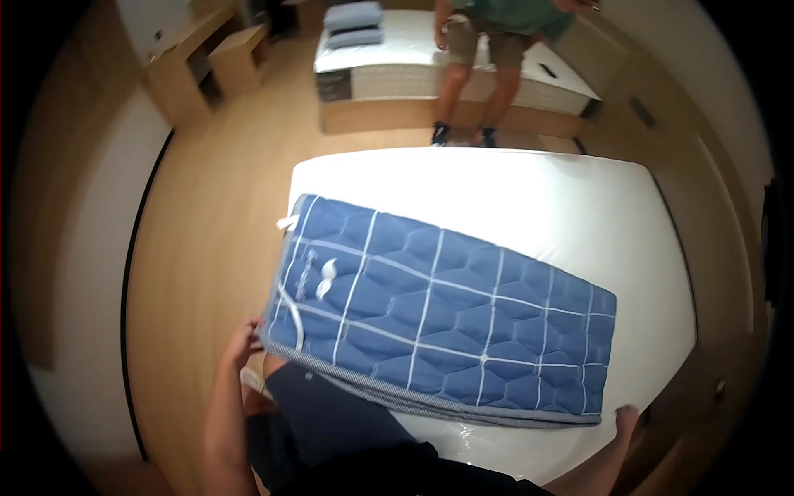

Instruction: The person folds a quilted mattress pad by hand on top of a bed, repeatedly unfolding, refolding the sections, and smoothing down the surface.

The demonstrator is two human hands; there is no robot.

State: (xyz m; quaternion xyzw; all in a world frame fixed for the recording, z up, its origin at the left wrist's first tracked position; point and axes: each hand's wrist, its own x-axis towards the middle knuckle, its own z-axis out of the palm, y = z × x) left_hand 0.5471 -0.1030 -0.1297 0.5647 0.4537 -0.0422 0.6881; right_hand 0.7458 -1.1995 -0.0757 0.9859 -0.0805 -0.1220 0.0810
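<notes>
A folded blue quilted mattress pad [463, 310] with white grid lines and a grey edge lies slantwise on the white mattress [637, 223]. White elastic straps [291, 314] show at its left end. My left hand [242, 343] has its fingers closed on the pad's near left corner. Just beyond the near right corner is my right hand [626, 422], over the mattress and a little apart from the pad. Its fingers are mostly hidden, so their pose is unclear.
Across the room, a person [488, 50] in a green top and shorts stands before a second bed [389, 83]. Folded grey-blue bedding [354, 37] and a dark object [547, 70] lie on that bed. Wooden furniture [236, 66] stands at the far left, beside wood flooring [198, 248].
</notes>
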